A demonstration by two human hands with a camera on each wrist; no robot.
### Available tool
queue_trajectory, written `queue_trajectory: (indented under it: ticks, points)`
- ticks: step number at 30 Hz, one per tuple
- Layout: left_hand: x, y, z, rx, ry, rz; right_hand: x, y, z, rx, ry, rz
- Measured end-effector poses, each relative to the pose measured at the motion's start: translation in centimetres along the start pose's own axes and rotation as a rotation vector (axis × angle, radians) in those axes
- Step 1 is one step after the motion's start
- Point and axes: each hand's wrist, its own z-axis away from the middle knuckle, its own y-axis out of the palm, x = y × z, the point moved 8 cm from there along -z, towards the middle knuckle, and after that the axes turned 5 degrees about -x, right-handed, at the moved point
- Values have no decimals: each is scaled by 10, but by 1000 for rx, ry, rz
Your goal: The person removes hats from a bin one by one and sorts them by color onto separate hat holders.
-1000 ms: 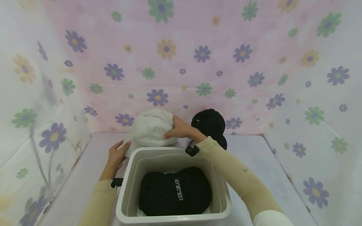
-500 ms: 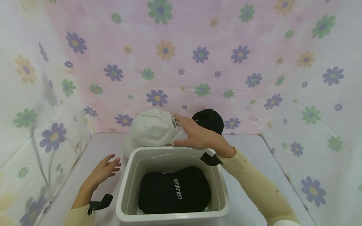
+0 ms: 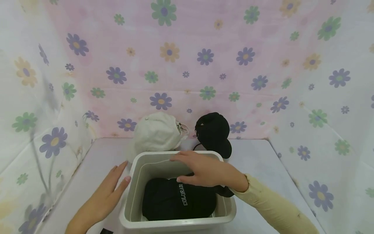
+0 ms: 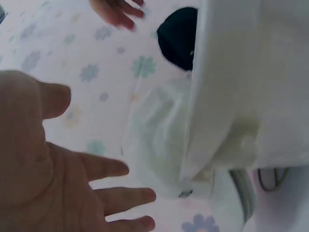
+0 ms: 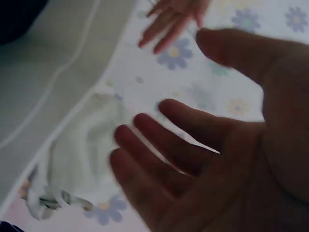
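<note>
A light grey plastic bin holds a black cap with COLORADO lettering. My right hand hovers over the bin, fingers extended and thumb apart, covering part of that cap in the head view. To the bin's left, my left hand has its fingers straight, their tips right by the rim. Both palms hold nothing, as the left hand and right hand show in the wrist views. Behind the bin stands a white cap, its back strap turned to the right.
Right of the white cap, a second black cap stands behind the bin against the flowered backdrop. Flowered side walls bound the pale tabletop on the left and right.
My right hand has let go of the white cap and come back over the bin. My left hand has left the white cap's brim and drawn back beside the bin. The caps stay put.
</note>
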Motion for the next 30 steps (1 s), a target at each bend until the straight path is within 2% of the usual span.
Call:
queue_trajectory:
  ticks: [3,5,8,12,17,23,30]
  points:
    - [-17,16,7,32,77,-43,-11,33,-3,167,32,71]
    - [-22,27,9,42,119,-107,-18,52,-5,241,32,86]
    - [-25,40,11,48,148,-224,-25,74,-8,303,21,66]
    - [-25,50,12,39,160,-323,-29,96,-10,361,0,62]
    - [-25,51,12,9,161,-384,-29,117,-7,430,-19,107]
    - [-22,44,8,-29,164,-494,-23,120,-8,426,-51,135]
    - [-18,42,3,-19,160,-490,-15,128,-14,430,-111,147]
